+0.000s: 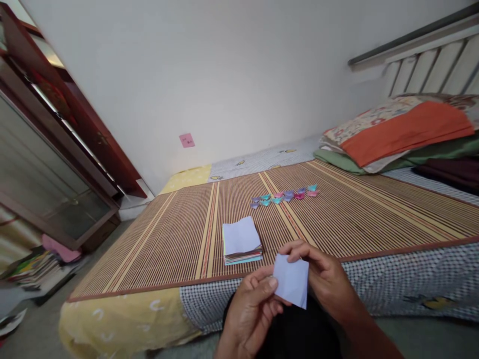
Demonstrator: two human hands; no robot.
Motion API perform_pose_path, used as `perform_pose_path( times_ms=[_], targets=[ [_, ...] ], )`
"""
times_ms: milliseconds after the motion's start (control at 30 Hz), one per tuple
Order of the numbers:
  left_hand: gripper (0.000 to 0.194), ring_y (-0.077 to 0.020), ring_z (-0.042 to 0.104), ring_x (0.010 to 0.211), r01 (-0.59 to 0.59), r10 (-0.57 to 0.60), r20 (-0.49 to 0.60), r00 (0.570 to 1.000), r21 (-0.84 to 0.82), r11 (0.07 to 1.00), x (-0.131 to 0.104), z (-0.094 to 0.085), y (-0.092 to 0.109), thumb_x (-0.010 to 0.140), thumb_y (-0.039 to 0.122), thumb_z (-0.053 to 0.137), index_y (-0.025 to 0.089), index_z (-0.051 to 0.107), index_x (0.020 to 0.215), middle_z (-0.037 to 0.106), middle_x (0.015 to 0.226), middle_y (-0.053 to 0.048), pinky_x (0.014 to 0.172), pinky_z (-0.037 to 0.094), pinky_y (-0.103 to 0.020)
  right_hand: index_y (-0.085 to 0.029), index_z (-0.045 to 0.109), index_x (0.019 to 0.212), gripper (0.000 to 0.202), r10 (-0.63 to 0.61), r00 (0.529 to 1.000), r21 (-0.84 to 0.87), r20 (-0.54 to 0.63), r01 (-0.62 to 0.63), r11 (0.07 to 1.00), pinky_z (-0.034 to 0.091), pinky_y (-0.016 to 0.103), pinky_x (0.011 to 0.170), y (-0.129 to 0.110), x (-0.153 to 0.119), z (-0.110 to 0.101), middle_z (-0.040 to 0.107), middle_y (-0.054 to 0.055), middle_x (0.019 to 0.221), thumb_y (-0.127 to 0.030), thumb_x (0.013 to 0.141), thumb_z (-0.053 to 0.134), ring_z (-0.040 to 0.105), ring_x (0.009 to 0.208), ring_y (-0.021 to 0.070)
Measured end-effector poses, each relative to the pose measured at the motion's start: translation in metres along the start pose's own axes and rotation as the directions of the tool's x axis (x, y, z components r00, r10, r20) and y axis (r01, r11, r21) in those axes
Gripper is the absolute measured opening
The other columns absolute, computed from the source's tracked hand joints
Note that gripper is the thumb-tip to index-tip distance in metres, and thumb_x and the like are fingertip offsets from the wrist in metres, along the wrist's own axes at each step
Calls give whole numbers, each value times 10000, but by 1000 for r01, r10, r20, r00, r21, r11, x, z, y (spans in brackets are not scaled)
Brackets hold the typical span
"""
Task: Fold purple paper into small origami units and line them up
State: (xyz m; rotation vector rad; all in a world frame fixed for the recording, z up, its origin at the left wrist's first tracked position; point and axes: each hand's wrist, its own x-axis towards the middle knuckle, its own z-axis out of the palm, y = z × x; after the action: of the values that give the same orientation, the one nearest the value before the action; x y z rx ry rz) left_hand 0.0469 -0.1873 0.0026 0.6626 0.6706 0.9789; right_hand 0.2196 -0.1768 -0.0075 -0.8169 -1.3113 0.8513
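Head camera: the left hand's thumb and fingers (270,284) were clamped on the lower left edge of a pale folded sheet (291,280); the right hand's fingers (295,249) pinched its top edge. The sheet was held between the left hand (252,309) and the right hand (325,271), above the person's dark-clothed lap (301,331). Just beyond lay a paper stack (241,239), pale sheet uppermost, on a striped mat (179,234). Farther back, small folded paper shapes (288,195) stood in two rows. A pink note (186,140) adhered to the wall (239,75); folded bedding (404,129) lay at right.

White wall (243,75) (pink note (187,140) attached)
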Motion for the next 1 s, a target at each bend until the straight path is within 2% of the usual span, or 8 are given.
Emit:
perform_pose_path(
  times_ms=[133, 267, 467, 600, 700, 867, 933, 1000],
  targets=[
    [343, -110, 646, 550, -145, 161, -160, 974, 108, 983, 3, -1, 3, 656, 346, 940, 103, 727, 773, 701, 673, -44, 456, 458, -151, -253, 732, 1111, 208, 81, 987, -54, -136, -89, 995, 559, 387, 955, 3, 0, -8, 748, 87, 1126, -327, 937, 643, 693, 1088, 262],
    [372, -108, 588, 590, -243, 271, -268, 924, 135, 961, 2, -2, 7, 636, 387, 942, 138, 677, 715, 645, 689, 6, 466, 508, -180, -251, 738, 1045, 180, 81, 987, -115, -141, -97, 989, 580, 357, 894, 3, -4, -13, 750, 73, 1040, -373, 941, 656, 709, 1005, 252],
    [351, -115, 572, 615, -308, 375, -270, 887, 261, 915, 3, -4, 6, 741, 435, 865, 141, 674, 745, 636, 715, 2, 466, 491, -177, -237, 735, 978, 147, 87, 996, -235, 12, -82, 969, 567, 310, 746, -3, -10, 1, 734, 44, 890, -346, 946, 643, 702, 812, 212],
    [332, -112, 590, 558, -325, 432, -241, 869, 381, 866, 4, -7, 2, 791, 456, 822, 154, 685, 776, 630, 703, 11, 445, 465, -179, -221, 701, 1034, 191, 85, 994, -223, -66, -98, 970, 566, 298, 677, -5, -12, 14, 705, 27, 790, -329, 876, 714, 683, 726, 199],
    [319, -108, 598, 577, -333, 450, -222, 865, 417, 846, 4, -9, 1, 809, 455, 811, 151, 716, 826, 649, 726, 6, 488, 485, -182, -228, 689, 923, 115, 51, 993, -250, -103, -76, 965, 560, 290, 646, -5, -13, 20, 697, 29, 771, -303, 845, 728, 674, 706, 198],
    [403, -151, 680, 745, -322, 374, -284, 883, 213, 923, 2, -6, 4, 814, 458, 816, 161, 719, 1069, 744, 972, -68, 637, 550, -235, -245, 678, 879, 24, -27, 993, -325, -113, -11, 946, 551, 290, 670, -4, -13, 19, 703, 24, 784, -263, 864, 687, 684, 726, 202],
    [431, -200, 722, 845, -233, 231, -261, 937, 24, 972, 2, -5, 6, 812, 470, 819, 135, 709, 1060, 753, 1050, -121, 717, 573, -280, -246, 673, 892, 39, -29, 989, -317, -147, -19, 948, 554, 293, 703, -1, -13, 17, 705, 24, 802, -268, 867, 693, 693, 748, 204],
    [437, -244, 740, 926, -61, 35, -188, 981, -129, 990, 3, -7, 7, 819, 473, 815, 89, 711, 997, 754, 1085, -185, 776, 576, -302, -243, 669, 896, 61, -16, 986, -303, -168, -36, 952, 554, 297, 723, 3, -13, 15, 706, 27, 817, -275, 861, 706, 699, 768, 208]
  ],
)
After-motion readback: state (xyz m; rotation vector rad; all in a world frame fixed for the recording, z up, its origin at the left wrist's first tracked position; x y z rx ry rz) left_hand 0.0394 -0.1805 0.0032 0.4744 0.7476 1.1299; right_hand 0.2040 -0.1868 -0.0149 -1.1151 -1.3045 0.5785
